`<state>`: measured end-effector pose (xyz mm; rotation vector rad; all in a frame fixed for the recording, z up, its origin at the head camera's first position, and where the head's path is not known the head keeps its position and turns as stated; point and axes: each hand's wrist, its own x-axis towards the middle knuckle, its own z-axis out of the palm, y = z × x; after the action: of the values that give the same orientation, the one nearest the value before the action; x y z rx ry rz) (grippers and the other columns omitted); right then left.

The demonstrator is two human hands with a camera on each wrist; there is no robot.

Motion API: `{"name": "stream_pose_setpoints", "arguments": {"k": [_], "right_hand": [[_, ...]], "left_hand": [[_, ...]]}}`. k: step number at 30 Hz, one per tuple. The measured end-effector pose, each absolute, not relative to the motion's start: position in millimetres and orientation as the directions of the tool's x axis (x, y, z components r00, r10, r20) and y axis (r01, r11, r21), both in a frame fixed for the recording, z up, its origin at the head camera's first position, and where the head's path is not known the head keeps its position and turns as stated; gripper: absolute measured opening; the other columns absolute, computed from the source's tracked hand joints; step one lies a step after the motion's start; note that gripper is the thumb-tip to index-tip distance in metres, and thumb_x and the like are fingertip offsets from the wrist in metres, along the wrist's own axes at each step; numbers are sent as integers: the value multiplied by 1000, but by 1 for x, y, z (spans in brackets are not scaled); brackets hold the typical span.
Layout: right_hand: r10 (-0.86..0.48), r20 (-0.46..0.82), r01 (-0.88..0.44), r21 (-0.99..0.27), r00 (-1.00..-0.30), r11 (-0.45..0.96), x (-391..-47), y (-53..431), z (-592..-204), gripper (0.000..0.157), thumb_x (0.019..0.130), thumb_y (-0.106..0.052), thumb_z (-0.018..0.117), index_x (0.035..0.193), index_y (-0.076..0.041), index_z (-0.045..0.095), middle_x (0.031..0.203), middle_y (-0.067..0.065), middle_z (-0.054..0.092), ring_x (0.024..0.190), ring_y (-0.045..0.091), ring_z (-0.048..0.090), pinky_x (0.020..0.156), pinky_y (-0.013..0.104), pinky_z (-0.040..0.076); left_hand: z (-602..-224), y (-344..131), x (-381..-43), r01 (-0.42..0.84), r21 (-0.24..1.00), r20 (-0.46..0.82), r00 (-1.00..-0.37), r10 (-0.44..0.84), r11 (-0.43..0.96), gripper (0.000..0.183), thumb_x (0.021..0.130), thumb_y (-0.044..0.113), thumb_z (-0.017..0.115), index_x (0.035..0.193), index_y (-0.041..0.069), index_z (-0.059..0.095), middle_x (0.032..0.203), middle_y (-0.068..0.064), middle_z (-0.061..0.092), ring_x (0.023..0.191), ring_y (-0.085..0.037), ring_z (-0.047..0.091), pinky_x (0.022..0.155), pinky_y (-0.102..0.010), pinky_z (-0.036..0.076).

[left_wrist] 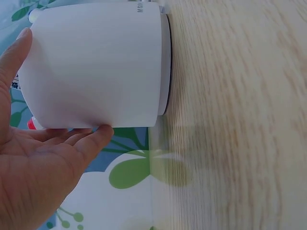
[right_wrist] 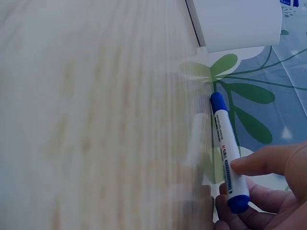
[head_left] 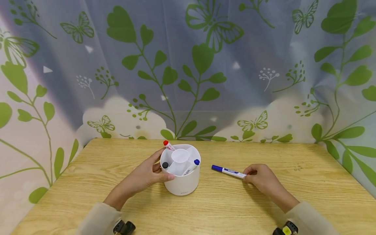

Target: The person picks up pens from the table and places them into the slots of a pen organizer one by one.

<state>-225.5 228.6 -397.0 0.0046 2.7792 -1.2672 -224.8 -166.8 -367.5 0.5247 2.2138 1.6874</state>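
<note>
A white round pen holder (head_left: 182,186) with a divided inside stands on the wooden table. My left hand (head_left: 143,176) grips its left side, the thumb near the front rim and the fingers round the far side. In the left wrist view, the thumb and fingers of the left hand (left_wrist: 45,160) touch the white wall of the pen holder (left_wrist: 96,67). To the right, my right hand (head_left: 262,179) pinches a white marker with a blue cap (head_left: 230,172) by its rear end. In the right wrist view the marker (right_wrist: 225,139) appears just off the table, its cap pointing towards the pen holder (right_wrist: 240,24).
Inside the pen holder stand a red-capped marker (head_left: 168,145), a black-ended marker (head_left: 165,165) and another blue-capped marker (head_left: 194,164). The wooden table (head_left: 223,209) reaches back to a curtain (head_left: 249,81) printed with green leaves and butterflies.
</note>
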Motion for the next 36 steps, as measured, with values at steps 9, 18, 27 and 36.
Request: {"name": "stream_pose_setpoints", "arguments": {"k": [9,18,27,36], "right_hand": [[28,-50,57,-813,-998,580,-226,232,-396,13,95,-5,69,107,1,68,102,10,71,85,19,52,67,28,45],[62,-48,70,-896,-997,438,-224,233,-392,24,100,-16,70,116,0,63,98,-1,66,81,14,56,65,27,51],[100,-3,36,-944,-995,327,-220,229,-386,25,102,-15,69,118,1,60,99,-7,67,88,9,61,77,25,58],[101,28,-4,-973,-995,230,-221,226,-384,23,103,-8,66,121,3,58,99,-11,67,93,-3,70,87,22,61]], "left_hand": [[-368,-166,-225,99,964,-26,-888,459,247,108,90,23,85,169,11,12,173,-13,25,158,-37,30,122,-51,37],[-372,-162,-227,114,967,0,-893,450,226,110,88,19,87,169,14,13,169,-12,32,157,-35,34,123,-51,36],[-375,-157,-225,137,965,32,-910,413,225,114,86,20,89,169,16,11,168,-14,33,156,-35,34,128,-57,25],[-375,-155,-224,148,960,42,-916,399,238,110,89,23,87,169,14,12,167,-15,35,155,-37,35,128,-60,24]]}}
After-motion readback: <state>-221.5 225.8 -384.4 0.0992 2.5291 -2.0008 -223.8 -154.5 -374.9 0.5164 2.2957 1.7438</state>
